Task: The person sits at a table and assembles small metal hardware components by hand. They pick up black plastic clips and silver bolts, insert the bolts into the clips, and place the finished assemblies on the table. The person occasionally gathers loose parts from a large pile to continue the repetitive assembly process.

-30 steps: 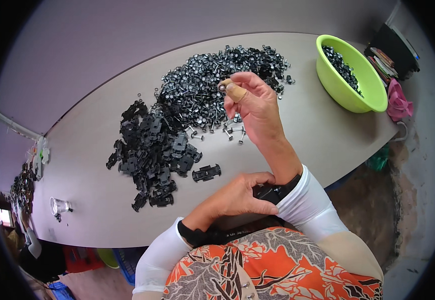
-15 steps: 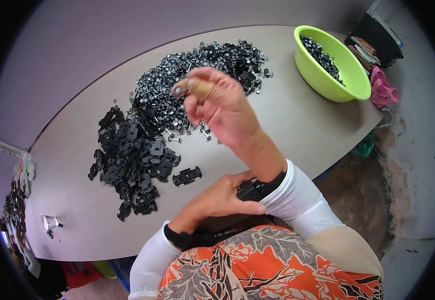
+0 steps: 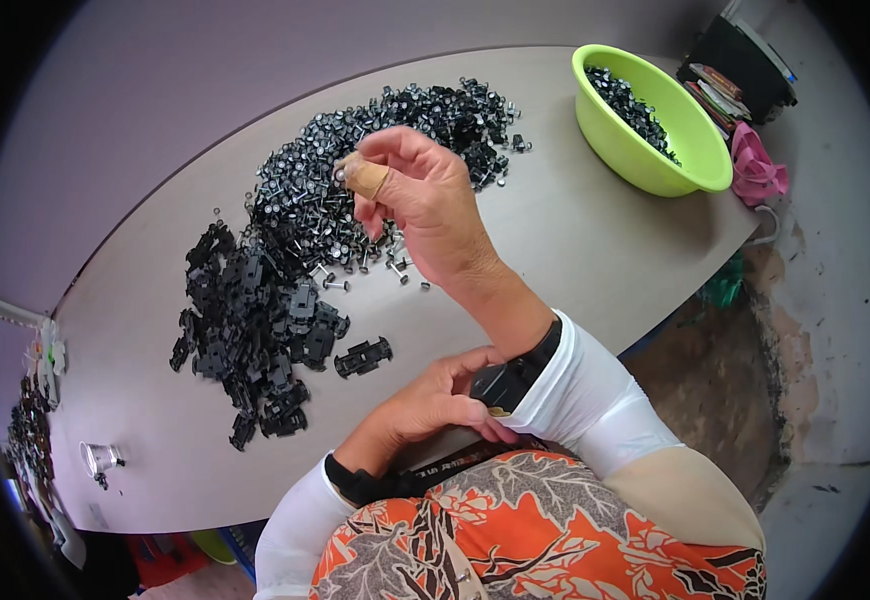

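Observation:
My right hand [image 3: 417,195] is raised over the pile of small wheel-and-axle parts [image 3: 330,145], its fingers curled toward the thumb. A tan wrap [image 3: 367,180] covers that thumb. Something small and shiny shows at its tip, too small to make out. Lower down, my left hand [image 3: 440,400] closes around the black wrist device [image 3: 503,388] on my right wrist, its thumb along the edge of the white sleeve [image 3: 595,385]. Left of my hands lies a heap of black plastic toy-car chassis [image 3: 255,310]. One single chassis [image 3: 363,357] sits apart from it.
A lime-green basin [image 3: 645,165] holding more dark small parts stands at the table's far right. Beside it are a pink bag [image 3: 755,168] and a black box [image 3: 740,75]. A small clear cup [image 3: 100,457] lies near the table's left edge.
My left hand has shifted its hold on the wrist device, and more of the device shows. The raised right hand has turned slightly. The whole view has moved a little.

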Tool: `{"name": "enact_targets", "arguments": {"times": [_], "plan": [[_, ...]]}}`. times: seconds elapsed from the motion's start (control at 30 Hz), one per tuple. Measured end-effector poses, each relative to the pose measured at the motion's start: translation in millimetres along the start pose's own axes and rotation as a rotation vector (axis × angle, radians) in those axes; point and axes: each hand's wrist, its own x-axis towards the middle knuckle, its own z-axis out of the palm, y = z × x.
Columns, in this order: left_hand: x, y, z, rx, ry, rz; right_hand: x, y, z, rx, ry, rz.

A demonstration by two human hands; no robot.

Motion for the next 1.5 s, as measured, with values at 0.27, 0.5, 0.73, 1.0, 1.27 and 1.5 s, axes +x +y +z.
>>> {"name": "enact_targets", "arguments": {"times": [0.27,0.5,0.73,1.0,1.27,1.5], "plan": [[-3.5,16.5,-2.9,0.390,-0.039,-0.120,-18.3,26.9,-4.9,-0.509,-0.018,-0.256],[-6.7,-2.2,-7.0,0.013,-0.152,0.010,-15.7,24.8,-0.9,-0.687,-0.066,-0.414],[-7.9,-3.1,-1.0,-0.032,-0.070,0.039,-13.2,18.5,7.6,-0.777,-0.076,-0.513],[5.7,-12.3,6.6,0.479,0.285,0.286,-4.9,15.1,-15.0,0.232,-0.025,0.308],[5.8,-9.8,1.2,0.614,0.446,0.262,-5.4,17.1,0.5,0.489,-0.082,0.301],[-15.4,-16.1,-1.5,0.334,0.522,0.319,-15.1,12.3,7.2,0.171,-0.083,0.260]]}}
